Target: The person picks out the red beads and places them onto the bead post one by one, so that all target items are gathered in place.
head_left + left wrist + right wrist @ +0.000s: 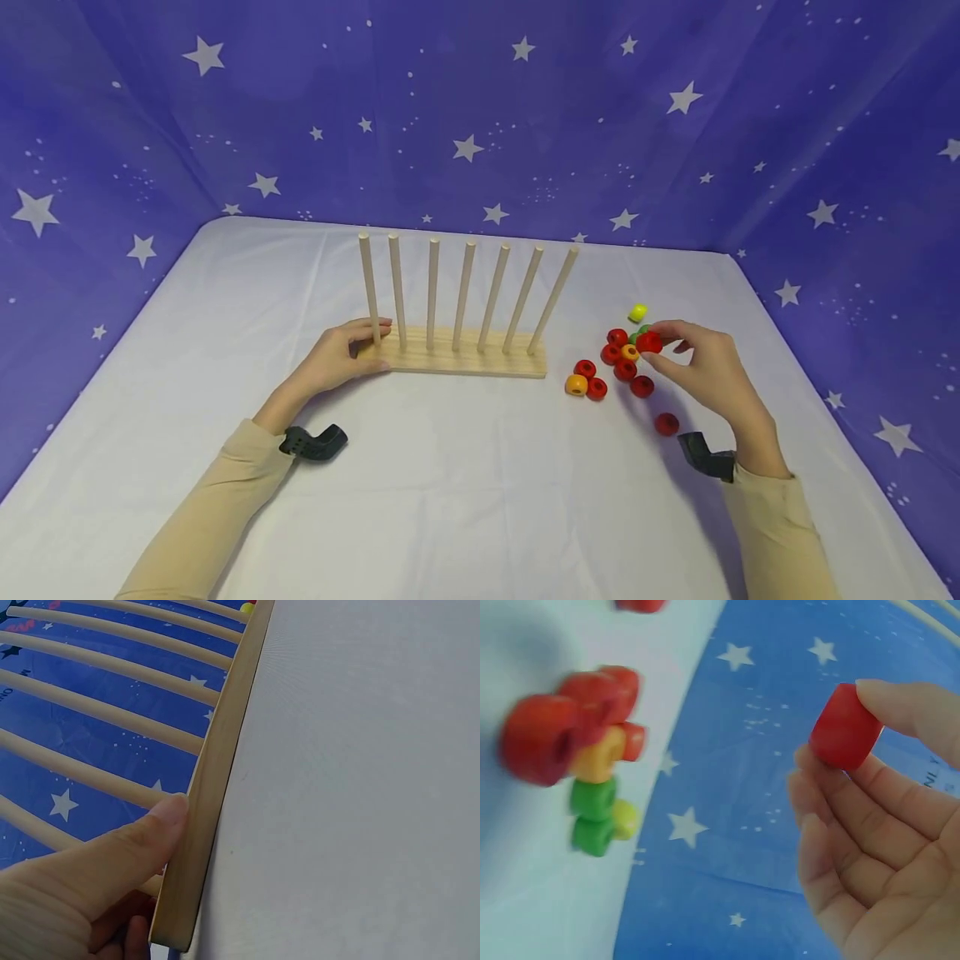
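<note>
A pale wooden peg rack (465, 360) with several upright dowels stands on the white table. My left hand (337, 354) holds its left end, the thumb (169, 814) along the front edge and the fingers around behind, partly hidden in the left wrist view. Over the bead pile at the right, my right hand (708, 367) pinches a red bead (846, 729) between thumb and fingertips. Below lie several loose red beads (626, 370), an orange bead (598, 755) and green beads (594, 796). Part of the green ones is hidden by the held bead in the head view.
A yellow bead (637, 313) lies behind the pile. Nearer the rack sit an orange bead (576, 384) and two red beads, while a lone red bead (667, 424) lies close to the right wrist. A blue star-printed cloth (465, 100) rises around the table's back and sides.
</note>
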`<state>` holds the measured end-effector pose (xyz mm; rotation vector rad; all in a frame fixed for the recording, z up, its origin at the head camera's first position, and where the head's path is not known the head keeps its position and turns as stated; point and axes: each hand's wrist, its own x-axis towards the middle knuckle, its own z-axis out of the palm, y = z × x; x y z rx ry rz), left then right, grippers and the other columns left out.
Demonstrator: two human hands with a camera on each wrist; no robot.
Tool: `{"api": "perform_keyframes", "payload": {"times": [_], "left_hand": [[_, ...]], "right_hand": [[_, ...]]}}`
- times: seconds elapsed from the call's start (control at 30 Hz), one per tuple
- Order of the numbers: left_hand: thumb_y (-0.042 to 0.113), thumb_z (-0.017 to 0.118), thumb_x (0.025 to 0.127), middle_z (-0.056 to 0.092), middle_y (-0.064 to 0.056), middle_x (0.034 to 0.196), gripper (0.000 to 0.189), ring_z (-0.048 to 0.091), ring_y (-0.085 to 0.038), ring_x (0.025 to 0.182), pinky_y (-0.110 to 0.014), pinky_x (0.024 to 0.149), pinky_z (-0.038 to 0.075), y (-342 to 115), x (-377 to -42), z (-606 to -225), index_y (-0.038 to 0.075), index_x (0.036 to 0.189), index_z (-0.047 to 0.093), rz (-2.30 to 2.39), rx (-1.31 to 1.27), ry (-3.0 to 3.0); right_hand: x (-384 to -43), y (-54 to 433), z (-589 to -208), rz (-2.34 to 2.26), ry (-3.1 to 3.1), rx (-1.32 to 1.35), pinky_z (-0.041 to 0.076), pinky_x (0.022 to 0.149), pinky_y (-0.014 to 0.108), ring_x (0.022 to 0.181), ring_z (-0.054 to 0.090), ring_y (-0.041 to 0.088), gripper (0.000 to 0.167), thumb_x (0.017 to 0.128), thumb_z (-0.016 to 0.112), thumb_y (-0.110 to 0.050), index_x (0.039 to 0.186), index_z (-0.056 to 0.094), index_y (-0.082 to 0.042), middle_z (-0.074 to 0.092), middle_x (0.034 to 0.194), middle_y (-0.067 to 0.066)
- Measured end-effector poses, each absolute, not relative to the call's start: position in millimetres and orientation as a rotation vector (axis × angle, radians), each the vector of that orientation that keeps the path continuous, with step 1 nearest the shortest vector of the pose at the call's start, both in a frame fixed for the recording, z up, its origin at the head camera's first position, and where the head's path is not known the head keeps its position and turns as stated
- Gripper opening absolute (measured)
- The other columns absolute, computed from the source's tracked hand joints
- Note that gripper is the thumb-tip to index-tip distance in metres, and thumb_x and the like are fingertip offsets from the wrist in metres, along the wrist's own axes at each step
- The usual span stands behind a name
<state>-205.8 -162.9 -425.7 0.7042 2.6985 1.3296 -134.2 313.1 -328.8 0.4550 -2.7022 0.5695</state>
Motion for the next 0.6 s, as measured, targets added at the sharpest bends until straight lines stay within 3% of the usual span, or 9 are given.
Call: {"api": "perform_keyframes", "payload": {"times": [0.1, 0.3, 0.53, 0.6], "left_hand": [[0.020, 0.079, 0.074, 0.052, -0.016, 0.138, 0.058, 0.040, -0.037, 0.134, -0.050, 0.113, 0.033, -163, -205, -425, 0.001, 0.125, 0.058, 1.330, 0.707, 2.696], [0.017, 0.079, 0.074, 0.052, -0.016, 0.138, 0.057, 0.040, -0.037, 0.134, -0.051, 0.114, 0.032, -162, -204, -423, -0.001, 0.124, 0.059, 1.312, 0.720, 2.714], [0.018, 0.079, 0.074, 0.053, -0.015, 0.137, 0.057, 0.040, -0.036, 0.135, -0.049, 0.114, 0.032, -162, -203, -421, -0.002, 0.123, 0.059, 1.322, 0.706, 2.713], [0.018, 0.079, 0.074, 0.053, -0.015, 0.138, 0.057, 0.040, -0.036, 0.135, -0.049, 0.114, 0.032, -163, -203, -421, -0.001, 0.124, 0.059, 1.317, 0.701, 2.714]], "right_hand": [[-138, 310, -322, 0.631, -2.679, 0.440, 0.043, 0.066, 0.003, 0.073, 0.057, -0.002, 0.027, 0.075, 0.074, -0.006, 0.101, 0.067, -0.004, 0.072, 0.087, 0.011], [-143, 303, -313, 0.775, -2.653, 0.413, 0.043, 0.069, -0.002, 0.075, 0.048, -0.025, 0.027, 0.078, 0.072, -0.005, 0.104, 0.065, -0.001, 0.071, 0.091, 0.015], [-148, 294, -305, 0.904, -2.546, 0.376, 0.044, 0.072, -0.004, 0.075, 0.052, -0.023, 0.027, 0.077, 0.073, -0.002, 0.103, 0.065, 0.003, 0.069, 0.091, 0.018], [-149, 292, -303, 0.930, -2.509, 0.370, 0.045, 0.072, -0.003, 0.075, 0.053, -0.020, 0.027, 0.077, 0.073, -0.001, 0.103, 0.066, 0.003, 0.068, 0.090, 0.013]]}}
